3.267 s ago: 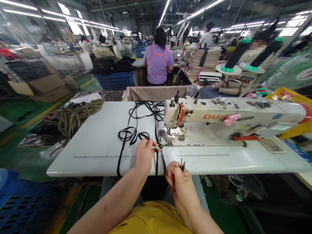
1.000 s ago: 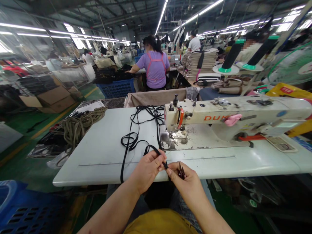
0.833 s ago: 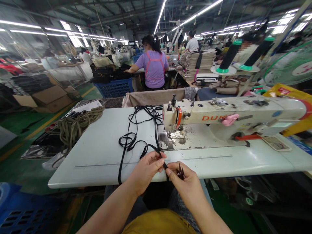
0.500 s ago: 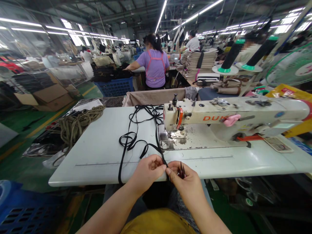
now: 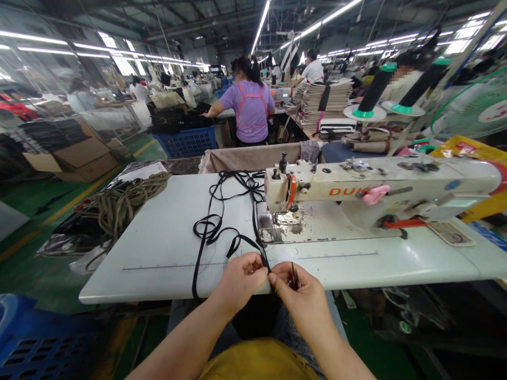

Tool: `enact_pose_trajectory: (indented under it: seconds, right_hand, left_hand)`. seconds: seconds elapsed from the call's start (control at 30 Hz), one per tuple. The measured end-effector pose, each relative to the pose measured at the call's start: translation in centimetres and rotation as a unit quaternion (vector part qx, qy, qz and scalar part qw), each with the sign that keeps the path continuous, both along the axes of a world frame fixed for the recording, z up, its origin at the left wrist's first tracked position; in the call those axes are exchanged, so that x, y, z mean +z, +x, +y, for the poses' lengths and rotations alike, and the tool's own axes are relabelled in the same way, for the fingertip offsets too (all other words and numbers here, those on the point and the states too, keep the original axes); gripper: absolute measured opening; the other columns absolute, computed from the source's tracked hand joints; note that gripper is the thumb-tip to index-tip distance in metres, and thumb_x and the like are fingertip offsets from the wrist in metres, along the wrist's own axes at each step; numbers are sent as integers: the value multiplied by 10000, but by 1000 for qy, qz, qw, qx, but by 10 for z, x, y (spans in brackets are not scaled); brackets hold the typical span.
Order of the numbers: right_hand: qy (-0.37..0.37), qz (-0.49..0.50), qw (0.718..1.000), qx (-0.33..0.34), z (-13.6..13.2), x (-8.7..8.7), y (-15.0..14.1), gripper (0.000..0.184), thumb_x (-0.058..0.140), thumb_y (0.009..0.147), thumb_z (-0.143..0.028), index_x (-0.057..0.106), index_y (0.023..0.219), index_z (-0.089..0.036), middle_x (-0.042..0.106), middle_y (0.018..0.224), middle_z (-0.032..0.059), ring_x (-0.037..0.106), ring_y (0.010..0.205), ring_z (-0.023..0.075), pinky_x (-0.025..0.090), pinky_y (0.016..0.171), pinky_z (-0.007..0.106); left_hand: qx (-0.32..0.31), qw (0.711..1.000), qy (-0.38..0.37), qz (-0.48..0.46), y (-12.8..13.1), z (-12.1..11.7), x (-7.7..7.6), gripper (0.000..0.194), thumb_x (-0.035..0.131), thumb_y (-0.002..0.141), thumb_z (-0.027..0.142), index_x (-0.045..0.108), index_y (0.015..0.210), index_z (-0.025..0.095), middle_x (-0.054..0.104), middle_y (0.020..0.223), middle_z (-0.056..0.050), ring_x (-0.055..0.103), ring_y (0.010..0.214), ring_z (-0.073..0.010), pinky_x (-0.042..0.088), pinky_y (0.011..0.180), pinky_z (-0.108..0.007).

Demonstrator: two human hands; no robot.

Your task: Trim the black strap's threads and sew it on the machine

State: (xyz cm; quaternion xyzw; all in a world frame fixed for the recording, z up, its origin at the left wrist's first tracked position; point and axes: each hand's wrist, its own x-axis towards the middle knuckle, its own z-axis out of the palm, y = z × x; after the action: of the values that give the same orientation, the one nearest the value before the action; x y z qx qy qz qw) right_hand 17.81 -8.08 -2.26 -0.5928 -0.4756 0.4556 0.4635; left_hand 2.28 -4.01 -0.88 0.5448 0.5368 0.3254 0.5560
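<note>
A narrow black strap (image 5: 205, 248) lies in loops across the white sewing table and hangs over its front edge. At that edge, my left hand (image 5: 244, 277) pinches a length of the strap between thumb and fingers. Right beside it, my right hand (image 5: 296, 287) grips the same strap with thumb and forefinger, the fingertips of both hands almost touching. Small thread snips (image 5: 293, 275) sit in my right palm, their pointed blades upward; the curled fingers hide most of them. Just beyond the hands stands a white sewing machine (image 5: 317, 184) with its needle area to the left.
Olive straps (image 5: 122, 203) are heaped at the table's left end. A beige fabric-lined bin (image 5: 249, 156) stands behind the table. A person in a purple shirt (image 5: 253, 108) works beyond it. Thread cones (image 5: 372, 95) and a green fan (image 5: 475, 108) are at right, a blue basket (image 5: 35, 338) lower left.
</note>
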Motion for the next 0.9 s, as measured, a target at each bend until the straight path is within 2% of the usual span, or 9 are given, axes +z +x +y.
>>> enact_pose_trajectory:
  seconds: [0.13,0.2,0.33,0.43,0.5,0.6,0.67,0.77,0.9]
  right_hand:
    - [-2,-4,1000,7,0,-1,0,219,714,792,-419,709,749,-204,647,662,5,541,637,162,430,614,277]
    - [-4,3,1000,5,0,-1,0,230,718,793,-430,704,748,-205,635,647,-1,526,619,157,423,600,274]
    - [-4,18,1000,7,1,-2,2,256,732,794,-454,695,757,-204,638,647,1,541,622,162,433,600,277]
    - [3,0,1000,18,0,-3,3,230,715,813,-430,695,776,-204,649,673,6,564,640,169,444,617,281]
    - [44,-42,998,7,-1,-3,4,185,693,843,-390,713,851,-206,673,747,19,576,662,173,458,635,287]
    - [141,-130,981,-6,-4,0,6,141,641,918,-323,729,959,-221,685,857,41,581,688,175,488,678,302]
    - [184,-177,967,15,-5,3,8,140,604,963,-289,731,948,-231,682,857,42,590,702,177,501,700,305]
    - [211,-225,950,37,-6,5,9,158,582,987,-241,724,919,-236,689,853,41,622,738,184,506,709,301]
    - [223,-275,935,31,-5,0,8,158,564,988,-201,704,924,-232,687,876,48,646,783,197,504,723,307]
  left_hand:
    - [0,999,-24,-42,0,0,-5,73,566,630,257,584,643,188,520,575,35,438,587,-121,319,572,-254]
    - [-1,995,-46,-84,0,-1,-7,104,551,610,236,612,672,179,559,598,20,456,582,-120,338,575,-250]
    - [12,989,-66,-131,0,-1,-7,137,628,716,318,612,700,183,575,614,7,471,568,-119,365,576,-252]
    - [24,992,-64,-109,1,0,-6,306,696,760,427,536,631,200,538,569,21,442,541,-110,340,549,-245]
    - [28,993,-63,-97,1,1,-5,348,703,760,456,509,613,207,537,563,20,437,539,-109,322,535,-240]
    - [30,995,-45,-81,2,1,-6,354,691,770,484,511,628,213,540,564,22,440,535,-116,318,533,-245]
    - [23,998,-26,-58,1,1,-6,363,681,782,500,508,629,220,539,558,23,448,533,-125,333,544,-257]
    - [6,1000,6,-16,0,0,-5,359,645,822,493,505,625,227,540,567,19,468,560,-144,356,576,-274]
    - [-3,995,69,66,1,-2,-2,322,599,865,419,515,618,229,534,583,12,478,606,-166,341,608,-285]
